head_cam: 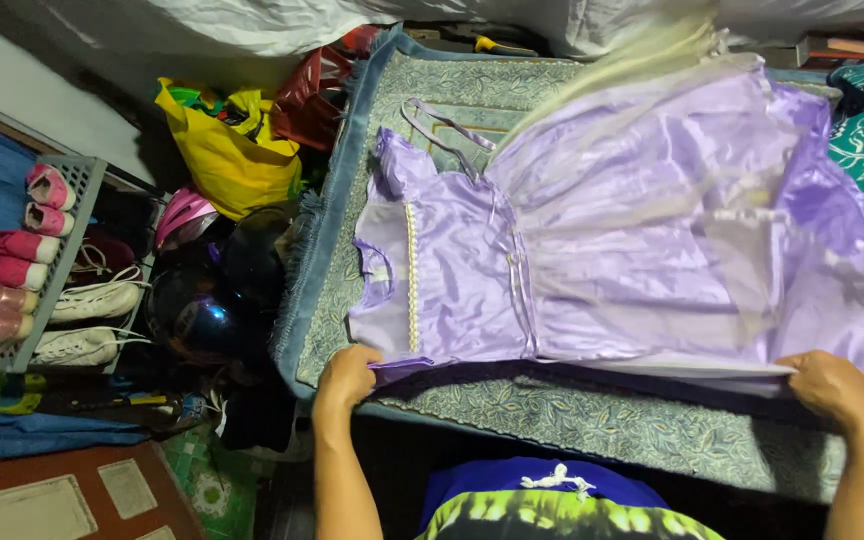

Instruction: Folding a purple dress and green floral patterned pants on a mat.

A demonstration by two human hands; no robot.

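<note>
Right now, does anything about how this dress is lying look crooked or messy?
Mostly tidy. The purple dress lies flat on the patterned mat, left hand at the bodice edge, right hand at the skirt hem. One oddity: a thin strap loops loose above the shoulder, and the sheer overlay is bunched unevenly across the skirt.

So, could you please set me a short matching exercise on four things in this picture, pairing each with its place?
Things:
1. Shiny lilac satin dress
2. Crumpled yellow plastic bag
3. Grey slatted shoe rack
4. Glossy dark helmet

Places:
A. Far left, holding pink and white shoes
B. Spread flat on the green patterned mat
C. On the floor just left of the mat's fringed edge
D. Upper left, beside a dark red bag

Pairs: 1-B, 2-D, 3-A, 4-C. The left hand and right hand both grip the dress's near edge.
</note>
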